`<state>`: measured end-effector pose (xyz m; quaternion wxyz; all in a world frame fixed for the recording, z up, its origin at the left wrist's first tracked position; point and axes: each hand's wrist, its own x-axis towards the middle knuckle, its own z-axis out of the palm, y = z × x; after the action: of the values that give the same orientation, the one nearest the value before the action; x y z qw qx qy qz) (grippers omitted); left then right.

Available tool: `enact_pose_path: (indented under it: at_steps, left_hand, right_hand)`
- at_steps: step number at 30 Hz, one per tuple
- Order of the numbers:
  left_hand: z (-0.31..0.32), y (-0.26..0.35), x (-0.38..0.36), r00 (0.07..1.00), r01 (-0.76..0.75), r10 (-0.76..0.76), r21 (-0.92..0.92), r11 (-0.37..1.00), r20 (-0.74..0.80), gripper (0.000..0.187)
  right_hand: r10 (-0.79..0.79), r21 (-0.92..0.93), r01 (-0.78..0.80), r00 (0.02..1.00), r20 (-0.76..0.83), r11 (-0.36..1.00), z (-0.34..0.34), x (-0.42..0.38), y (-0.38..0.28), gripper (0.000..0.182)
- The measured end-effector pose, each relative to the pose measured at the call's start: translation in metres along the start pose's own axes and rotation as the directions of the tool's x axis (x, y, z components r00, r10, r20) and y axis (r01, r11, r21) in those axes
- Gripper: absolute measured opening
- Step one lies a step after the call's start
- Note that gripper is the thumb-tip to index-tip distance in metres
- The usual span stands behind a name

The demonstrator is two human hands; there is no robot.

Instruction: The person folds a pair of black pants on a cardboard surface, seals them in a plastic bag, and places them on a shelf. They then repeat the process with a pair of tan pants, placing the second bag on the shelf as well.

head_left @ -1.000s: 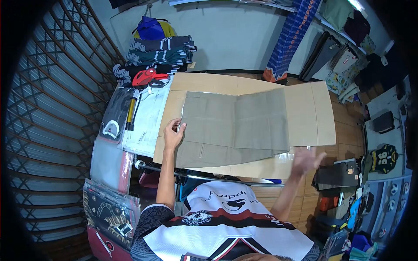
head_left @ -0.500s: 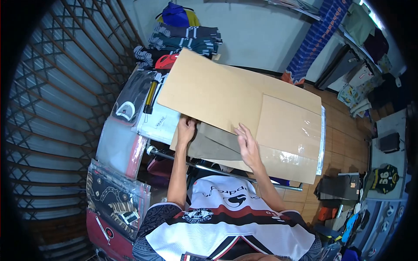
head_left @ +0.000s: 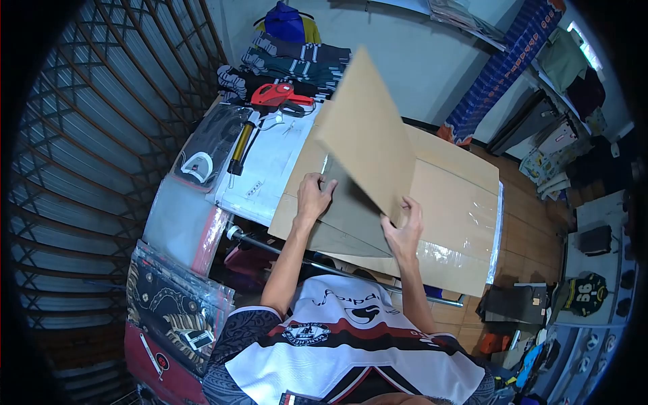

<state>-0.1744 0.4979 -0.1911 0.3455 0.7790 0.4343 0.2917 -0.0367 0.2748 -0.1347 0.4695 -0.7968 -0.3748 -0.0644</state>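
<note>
A cardboard flap (head_left: 371, 128) is tilted up on its fold over a larger cardboard sheet (head_left: 449, 202) on the table. My right hand (head_left: 403, 233) grips the flap's near edge between thumb and fingers. Beneath the flap lies a folded grey-brown cloth (head_left: 358, 226), flat on the cardboard and partly hidden by the flap. My left hand (head_left: 312, 199) is closed at the left edge of this cloth, with fingers bent and thumb against it.
A red tagging gun (head_left: 273, 96) and a yellow-and-black tool (head_left: 241, 145) lie on a white surface at the left. Folded clothes (head_left: 297, 64) are stacked behind. A metal rail (head_left: 324, 262) runs along the table's front, and bagged garments (head_left: 179, 304) lie near left.
The cardboard flap has swung up and to the right, uncovering the red tagging gun and more cloth. My right hand has taken its edge; my left hand has moved right.
</note>
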Motion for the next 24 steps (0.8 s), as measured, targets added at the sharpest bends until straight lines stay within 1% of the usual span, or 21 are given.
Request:
enact_pose_path:
  at_steps: [1, 2, 3, 4, 5, 6, 7, 9, 10, 13, 15, 16, 18, 19, 20, 21, 23, 24]
  left_hand:
    - [0.004, -0.001, 0.001, 1.0, 0.006, -0.005, 0.011, 1.0, -0.029, 0.036]
    - [0.012, -0.011, 0.002, 0.991, -0.076, 0.08, 0.045, 0.996, -0.108, 0.035]
    - [0.011, -0.011, 0.003, 0.995, -0.055, 0.058, 0.036, 0.998, -0.082, 0.034]
    - [0.009, -0.008, 0.004, 0.998, -0.035, 0.037, 0.029, 0.999, -0.055, 0.033]
    - [0.006, -0.007, 0.005, 1.0, -0.014, 0.015, 0.024, 1.0, -0.028, 0.032]
    - [0.003, -0.005, 0.006, 1.0, 0.009, -0.009, 0.019, 1.0, -0.005, 0.031]
    - [-0.001, -0.006, 0.008, 0.999, 0.032, -0.032, 0.015, 0.999, 0.018, 0.031]
    - [-0.005, -0.009, 0.013, 0.997, 0.062, -0.062, -0.002, 0.998, 0.044, 0.03]
    - [-0.007, -0.012, 0.016, 0.997, 0.07, -0.069, -0.016, 0.997, 0.045, 0.03]
    - [-0.009, -0.019, 0.021, 0.997, 0.074, -0.072, -0.043, 0.996, 0.039, 0.025]
    - [-0.01, -0.015, 0.019, 0.994, 0.103, -0.099, -0.072, 0.992, 0.049, 0.023]
    - [-0.006, -0.018, 0.018, 0.997, 0.08, -0.079, -0.112, 0.99, 0.014, 0.024]
    - [0.002, -0.024, 0.014, 0.998, 0.031, -0.041, -0.187, 0.982, -0.051, 0.029]
    - [0.002, -0.023, 0.01, 0.998, 0.0, -0.011, -0.179, 0.984, -0.061, 0.034]
    - [0.003, -0.021, 0.006, 0.997, -0.031, 0.02, -0.172, 0.985, -0.07, 0.04]
    - [0.003, -0.018, 0.001, 0.996, -0.063, 0.051, -0.164, 0.984, -0.079, 0.046]
    - [-0.004, 0.006, -0.016, 0.984, -0.155, 0.151, -0.035, 0.987, -0.091, 0.051]
    - [-0.007, 0.019, -0.025, 0.975, -0.199, 0.201, 0.03, 0.98, -0.095, 0.054]
  right_hand:
    - [0.054, 0.039, -0.052, 0.997, -0.053, 0.998, -0.004, -0.004, 0.004, 0.055]
    - [0.108, 0.081, -0.1, 0.988, -0.106, 0.992, -0.007, -0.009, 0.01, 0.051]
    - [0.164, 0.125, -0.145, 0.974, -0.158, 0.981, -0.011, -0.013, 0.016, 0.047]
    - [0.254, 0.207, -0.215, 0.949, -0.185, 0.954, -0.014, -0.017, 0.023, 0.038]
    - [0.345, 0.29, -0.28, 0.916, -0.204, 0.915, -0.018, -0.022, 0.03, 0.032]
    - [0.434, 0.373, -0.337, 0.875, -0.214, 0.864, -0.021, -0.027, 0.038, 0.029]
    - [0.51, 0.403, -0.409, 0.841, -0.182, 0.819, -0.028, -0.033, 0.048, 0.03]
    - [0.649, 0.455, -0.542, 0.753, -0.111, 0.707, -0.039, -0.043, 0.06, 0.039]
    - [0.627, 0.456, -0.513, 0.767, -0.137, 0.727, -0.038, -0.047, 0.061, 0.049]
    - [0.688, 0.444, -0.608, 0.725, -0.027, 0.658, -0.038, -0.059, 0.064, 0.045]
    - [0.594, 0.421, -0.544, 0.804, 0.015, 0.726, -0.027, -0.059, 0.073, 0.04]
    - [0.544, 0.412, -0.508, 0.838, 0.035, 0.756, -0.022, -0.054, 0.073, 0.038]
    - [0.424, 0.363, -0.407, 0.905, 0.034, 0.838, -0.01, -0.035, 0.07, 0.027]
    - [0.364, 0.337, -0.354, 0.931, 0.036, 0.873, -0.004, -0.022, 0.065, 0.023]
    - [0.342, 0.298, -0.339, 0.939, 0.045, 0.892, 0.0, -0.007, 0.055, 0.02]
    - [0.32, 0.259, -0.323, 0.946, 0.056, 0.91, 0.005, 0.009, 0.048, 0.022]
    - [0.175, 0.114, -0.18, 0.983, 0.046, 0.977, 0.021, 0.039, 0.049, 0.026]
    - [0.13, 0.087, -0.137, 0.988, 0.088, 0.987, 0.027, 0.055, 0.045, 0.028]
